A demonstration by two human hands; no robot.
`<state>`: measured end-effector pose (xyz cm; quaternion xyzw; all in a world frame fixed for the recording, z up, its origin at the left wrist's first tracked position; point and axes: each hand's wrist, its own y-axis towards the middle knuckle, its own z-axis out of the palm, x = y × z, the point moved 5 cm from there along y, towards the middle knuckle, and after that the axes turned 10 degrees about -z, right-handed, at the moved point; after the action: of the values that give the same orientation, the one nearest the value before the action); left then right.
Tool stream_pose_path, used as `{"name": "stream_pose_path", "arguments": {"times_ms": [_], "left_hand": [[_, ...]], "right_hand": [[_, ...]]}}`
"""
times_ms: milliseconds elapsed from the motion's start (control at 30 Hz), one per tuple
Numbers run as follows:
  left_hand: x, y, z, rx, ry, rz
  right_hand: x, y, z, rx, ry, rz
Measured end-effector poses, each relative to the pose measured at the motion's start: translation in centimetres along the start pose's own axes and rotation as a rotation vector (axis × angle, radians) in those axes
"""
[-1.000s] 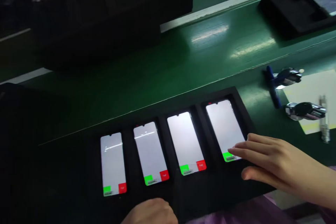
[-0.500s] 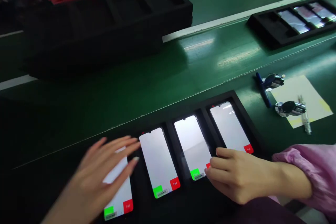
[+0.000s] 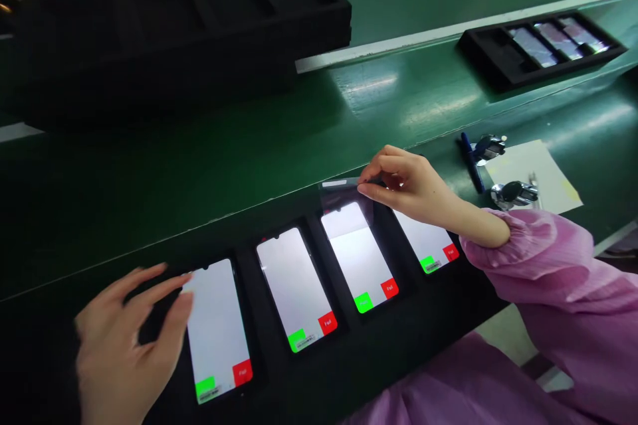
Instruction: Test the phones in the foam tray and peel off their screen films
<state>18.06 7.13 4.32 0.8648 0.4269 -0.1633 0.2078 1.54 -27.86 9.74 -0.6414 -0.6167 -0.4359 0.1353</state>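
In the head view, my right hand (image 3: 403, 182) pinches the corner of a clear protective film (image 3: 343, 196) that carries a small white label. The film is raised over the top end of the third smartphone (image 3: 359, 255), whose lit white screen shows a green and a red box. My left hand (image 3: 132, 339), fingers apart and slightly blurred, is beside the upper left edge of the leftmost smartphone (image 3: 219, 329); whether it touches is unclear. Between these lies another lit smartphone (image 3: 299, 289). The rightmost smartphone (image 3: 423, 236) is partly hidden by my right hand and wrist.
The phones lie in a black foam tray (image 3: 266, 372). Black trays are stacked (image 3: 319, 26) at the back left. Another tray (image 3: 478, 56) with several phones sits at the back right. A blue pen (image 3: 472, 163), two metal fixtures (image 3: 513, 194) and paper (image 3: 553, 176) lie right.
My right hand has moved up from the third phone's bottom edge to beyond its top, lifting the film off the screen. My left hand has shifted left, uncovering the leftmost phone.
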Motion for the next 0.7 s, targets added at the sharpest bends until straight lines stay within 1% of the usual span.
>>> {"name": "stream_pose_path", "arguments": {"times_ms": [33,67,100,167,233,300,400,500,600,700], "left_hand": [[-1.8,0.9,0.5,0.051,0.061,0.100],[-3.5,1.7,1.2,0.115,0.105,0.169],[-4.8,2.4,1.9,0.170,0.142,0.183],[-6.5,3.4,3.4,0.245,0.186,0.146],[-7.5,3.7,4.3,0.260,0.207,0.123],[-8.1,3.6,4.2,0.222,0.247,0.155],[-8.6,3.2,3.4,0.164,0.353,0.252],[-9.1,3.3,3.0,0.178,0.366,0.318],[-9.2,3.9,3.6,0.224,0.264,0.258],[-9.0,4.3,4.0,0.192,0.153,0.196]], "right_hand": [[0.1,-0.2,0.0,-0.010,0.020,0.012],[0.2,-0.5,0.1,-0.019,0.040,0.019],[0.3,-0.8,0.1,-0.028,0.057,0.025],[0.3,-1.3,0.2,-0.047,0.081,0.033],[0.3,-1.7,0.3,-0.059,0.088,0.034],[0.4,-1.9,0.3,-0.056,0.077,0.021],[0.5,-1.9,0.5,-0.038,0.046,-0.016],[0.8,-1.8,0.8,-0.018,0.036,-0.047],[1.1,-1.7,1.0,0.001,0.039,-0.075],[1.6,-1.8,1.0,0.011,0.030,-0.100]]}}
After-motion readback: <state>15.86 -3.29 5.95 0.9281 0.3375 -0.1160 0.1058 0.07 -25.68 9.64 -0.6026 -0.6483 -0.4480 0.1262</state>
